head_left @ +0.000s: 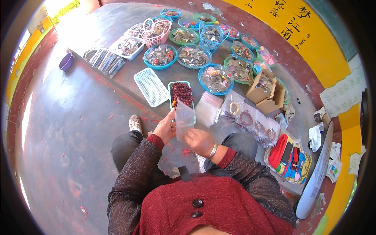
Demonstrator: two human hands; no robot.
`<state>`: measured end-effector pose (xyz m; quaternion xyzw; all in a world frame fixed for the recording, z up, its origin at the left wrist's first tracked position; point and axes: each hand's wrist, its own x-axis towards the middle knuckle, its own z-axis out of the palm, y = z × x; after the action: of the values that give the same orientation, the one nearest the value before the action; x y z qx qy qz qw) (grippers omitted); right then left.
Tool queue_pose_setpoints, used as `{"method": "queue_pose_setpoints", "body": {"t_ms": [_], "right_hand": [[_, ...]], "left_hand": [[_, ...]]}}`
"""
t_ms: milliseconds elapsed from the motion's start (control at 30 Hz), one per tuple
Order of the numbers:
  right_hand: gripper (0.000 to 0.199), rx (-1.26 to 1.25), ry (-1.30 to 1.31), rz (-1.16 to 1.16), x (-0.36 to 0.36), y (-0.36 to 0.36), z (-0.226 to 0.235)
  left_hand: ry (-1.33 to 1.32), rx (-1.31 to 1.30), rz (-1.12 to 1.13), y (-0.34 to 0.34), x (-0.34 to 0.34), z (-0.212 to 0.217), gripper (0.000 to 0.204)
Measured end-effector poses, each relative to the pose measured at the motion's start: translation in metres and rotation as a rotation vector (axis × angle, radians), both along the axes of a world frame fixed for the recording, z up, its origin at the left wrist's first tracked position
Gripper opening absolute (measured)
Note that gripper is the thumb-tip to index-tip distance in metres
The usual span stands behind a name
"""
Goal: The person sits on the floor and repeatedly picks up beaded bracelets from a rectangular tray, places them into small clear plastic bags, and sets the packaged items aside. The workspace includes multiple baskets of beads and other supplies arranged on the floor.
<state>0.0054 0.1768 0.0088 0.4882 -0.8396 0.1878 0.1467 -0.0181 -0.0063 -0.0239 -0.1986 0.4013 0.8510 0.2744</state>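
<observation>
Between my hands is a small clear plastic bag (185,116), upright and partly see-through. My left hand (165,127) is closed on the bag's left side with fingers pointing up. My right hand (200,141), with a silver bangle at the wrist, pinches the bag's lower right edge. Just beyond the bag, a pale green-rimmed basket holds dark red bead bracelets (181,93); the bag hides part of this basket. A few orange-brown beads show near my left fingertips; whether they are held, I cannot tell.
A white slotted basket (150,87) lies left of the beads. To the right are a stack of clear bags (208,108) and bagged bracelets (246,117). Several baskets of packed goods, like the blue basket (216,79), stand beyond. An open cardboard box (274,98) sits farther right.
</observation>
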Motion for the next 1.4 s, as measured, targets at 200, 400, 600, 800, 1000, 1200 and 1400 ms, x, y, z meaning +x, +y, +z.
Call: {"method": "queue_pose_setpoints", "body": {"t_ms": [200,400,600,800,1000,1200,1400], "right_hand": [[0.021,0.033,-0.017,0.055,0.016,0.003,-0.006],[0.019,0.083,-0.235,0.163,0.011,0.008,-0.019],[0.029,-0.239,-0.816,-0.172,-0.026,0.033,-0.007],[0.036,-0.856,-1.671,-0.110,-0.049,0.047,-0.020],[0.025,-0.757,-1.867,-0.017,-0.050,0.050,-0.037],[0.020,-0.774,-1.846,-0.009,-0.048,0.053,-0.032],[0.015,-0.602,-1.696,-0.188,-0.049,0.051,-0.041]], "left_hand": [[0.101,-0.110,0.054,0.002,0.001,-0.016,0.030],[0.245,-0.391,0.004,0.007,0.000,-0.026,0.020],[0.624,-0.605,-0.314,0.001,0.005,0.011,0.017],[0.766,-0.573,-0.469,-0.003,0.014,0.020,0.020],[0.765,-0.588,-0.402,-0.006,0.010,0.025,0.019],[0.707,-0.632,-0.379,-0.008,0.010,0.015,0.023],[0.640,-0.709,-0.300,-0.005,0.009,0.009,0.023]]}}
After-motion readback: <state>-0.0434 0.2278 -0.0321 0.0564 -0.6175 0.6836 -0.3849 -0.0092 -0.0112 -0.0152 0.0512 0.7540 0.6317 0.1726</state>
